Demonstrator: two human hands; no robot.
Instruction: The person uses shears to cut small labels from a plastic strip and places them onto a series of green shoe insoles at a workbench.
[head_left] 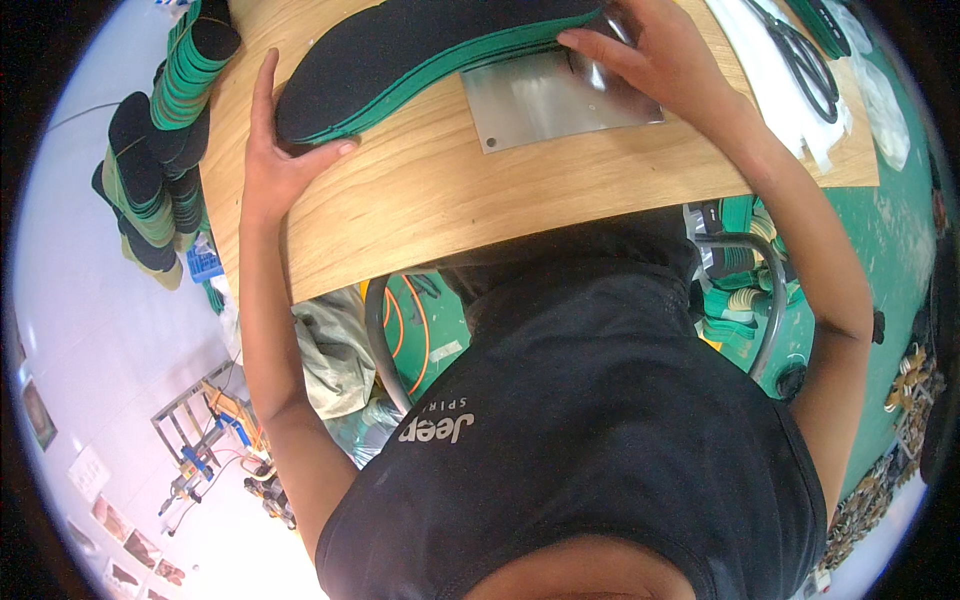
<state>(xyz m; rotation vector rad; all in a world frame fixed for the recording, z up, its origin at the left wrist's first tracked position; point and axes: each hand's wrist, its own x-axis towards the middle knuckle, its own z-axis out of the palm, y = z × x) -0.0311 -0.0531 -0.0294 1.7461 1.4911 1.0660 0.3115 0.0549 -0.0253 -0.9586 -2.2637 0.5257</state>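
Note:
A stack of black shoe insoles with green edges (440,55) lies on the wooden table, running beyond the upper edge of the view. My left hand (277,172) rests around the stack's left end, thumb and forefinger spread wide, the thumb tip close to the green edge. At the stack's right end, my right hand (672,62) is curled around a shiny, rounded metal piece (618,25), whose exact kind is unclear. Its thumb reaches the insoles' edge; the other fingers are mostly hidden. Beneath this hand lies a flat metal plate (525,112) with a small hole in one corner.
Black-handled scissors (808,70) lie on white sheets (750,50) at the table's right. Bundled insoles (188,85) stand beyond its left edge. The table's front edge (480,240) crosses before my body. More green bundles (735,310) sit below, beside a metal chair frame (775,290).

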